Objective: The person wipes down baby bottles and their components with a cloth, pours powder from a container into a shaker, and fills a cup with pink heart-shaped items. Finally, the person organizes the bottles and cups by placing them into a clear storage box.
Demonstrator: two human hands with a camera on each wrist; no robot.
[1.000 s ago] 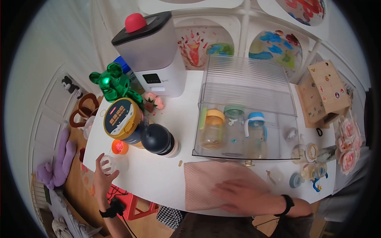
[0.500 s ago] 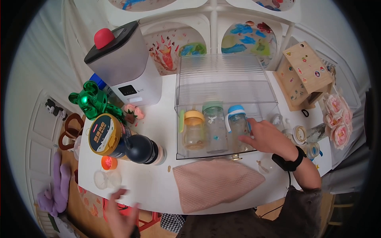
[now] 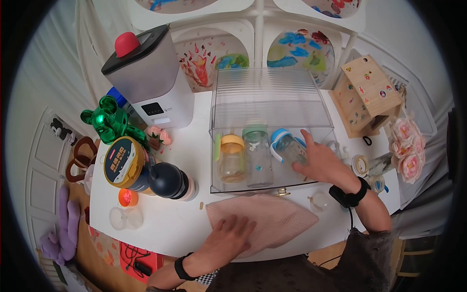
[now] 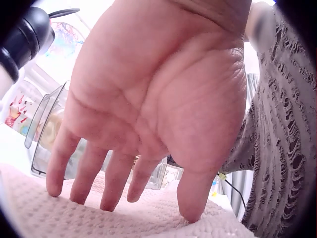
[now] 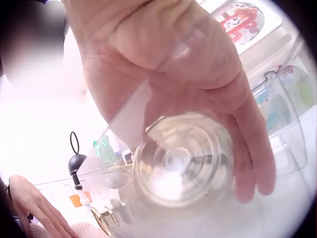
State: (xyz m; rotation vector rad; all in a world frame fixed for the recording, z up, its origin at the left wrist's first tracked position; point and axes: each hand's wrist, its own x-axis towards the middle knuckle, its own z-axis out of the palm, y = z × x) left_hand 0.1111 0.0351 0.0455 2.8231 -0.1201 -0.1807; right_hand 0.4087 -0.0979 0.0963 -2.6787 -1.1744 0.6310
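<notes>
My right hand [image 3: 321,165] reaches over the front of a clear plastic storage box [image 3: 228,189] and grips a baby bottle with a blue cap and handle [image 3: 292,150]. That bottle leans, its top toward the left; in the right wrist view its round base [image 5: 178,161] faces the camera, beside the fingers. To its left in the box stand a green-topped bottle [image 3: 258,163] and a yellow-topped bottle [image 3: 232,163]. My left hand [image 3: 226,236] rests on a pink cloth [image 3: 279,221], fingers spread and fairly straight, their tips touching the weave in the left wrist view.
A yellow-lidded tub [image 3: 125,163], a dark round-topped bottle [image 3: 170,181] and a white dispenser [image 3: 165,97] stand left on the table. A small clear cup [image 3: 124,219] sits near the left edge. Right of the box are a wooden house [image 3: 367,97] and pink flowers [image 3: 408,151].
My left hand let go of the small clear cup and moved right onto the cloth. My right hand left the cloth for the blue-capped bottle, which has gone from upright to leaning.
</notes>
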